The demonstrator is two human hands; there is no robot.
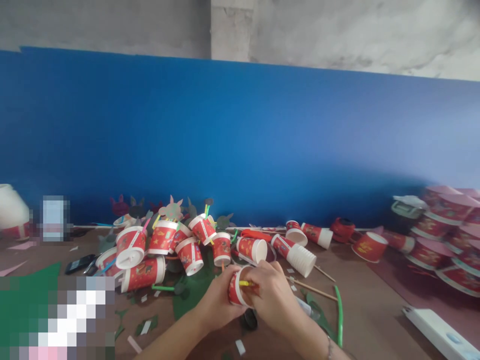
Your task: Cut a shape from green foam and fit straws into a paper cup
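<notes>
Near the table's front, my left hand is wrapped round the side of a red paper cup, which lies tilted with its white end toward my right hand. My right hand is closed at that end, its fingers pinching a short yellow piece against the cup. The fingertips of my right hand are partly hidden. Just beyond both hands lies another red cup on its side.
Decorated red cups are heaped at the left back. Nested cups, a wooden stick and a green pipe cleaner lie right of the hands. Stacked cups and a white box are far right. Paper scraps litter the brown table.
</notes>
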